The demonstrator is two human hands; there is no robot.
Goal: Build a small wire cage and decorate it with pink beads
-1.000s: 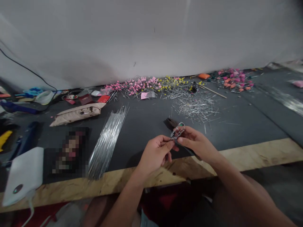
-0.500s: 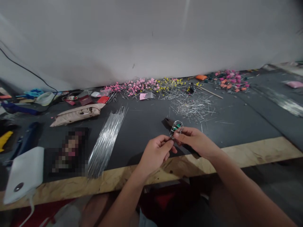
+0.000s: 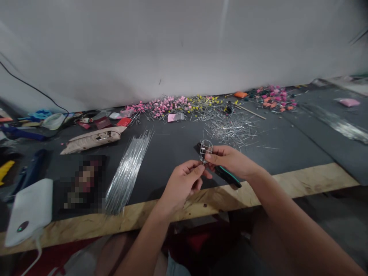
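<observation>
A small oval wire frame (image 3: 206, 148) with crossing wires stands upright between my hands. My right hand (image 3: 227, 159) pinches it at its lower right side. Thumb and forefinger of my left hand (image 3: 188, 178) are closed at its lower end, where the wires meet. Pliers (image 3: 228, 176) with black and green handles lie on the dark table (image 3: 168, 149) under and behind my right hand; their jaws are partly hidden by the wire frame.
Straight wires (image 3: 129, 170) lie left of my hands. Pink-tipped (image 3: 163, 105), yellow-tipped (image 3: 204, 101) and plain wire pieces (image 3: 231, 128) lie along the back. A white power bank (image 3: 30, 211), a beige pouch (image 3: 92, 140) and blue-handled tools (image 3: 34, 168) are at the left.
Both hands and the wire frame have shifted slightly left in view. The frame is more upright and faces me more squarely, and more of the pliers' handles shows.
</observation>
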